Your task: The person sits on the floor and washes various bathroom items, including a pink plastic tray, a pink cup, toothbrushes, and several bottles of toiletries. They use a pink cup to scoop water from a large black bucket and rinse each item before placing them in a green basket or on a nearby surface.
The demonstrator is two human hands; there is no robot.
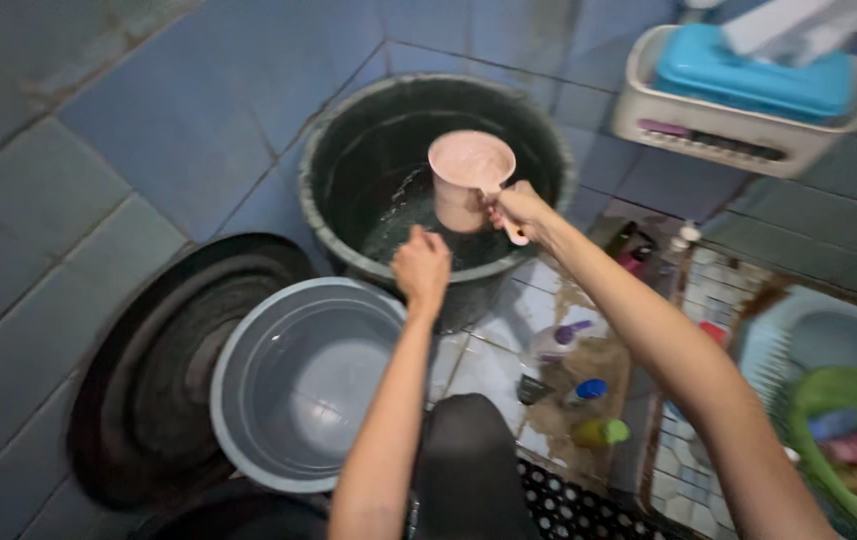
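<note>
Water fills the lower part of the dark tub [548, 165] in front of us, and the pink scoop [468, 180] stands upright in it, mouth up, its base down at the water. Our right hand [520, 212] is clamped on the scoop's handle, which sticks out toward us and to the right, so the cup itself lies just beyond and to the left of the grip. The scoop's long axis runs up and down; the handle runs roughly level, toward our wrist. Our left hand [420, 265] hangs over the near rim of the tub, fingers curled together in a loose fist; we cannot make out anything in it, and the blur leaves us unsure whether it touches the rim. The right hand is the one on the scoop; the left is near it but apart.

Just below and to the left of the tub sits a grey basin [248, 350], which looks empty. It lies nearer our left arm, and beside it is a round black lid [138, 370] on the floor.

Counting: one tub, one scoop, one basin, one lid. On the tiled ledge to the right we see perhaps three small bottles [588, 392], and above it a wall basket [648, 110] holding one blue box [748, 75].
</note>
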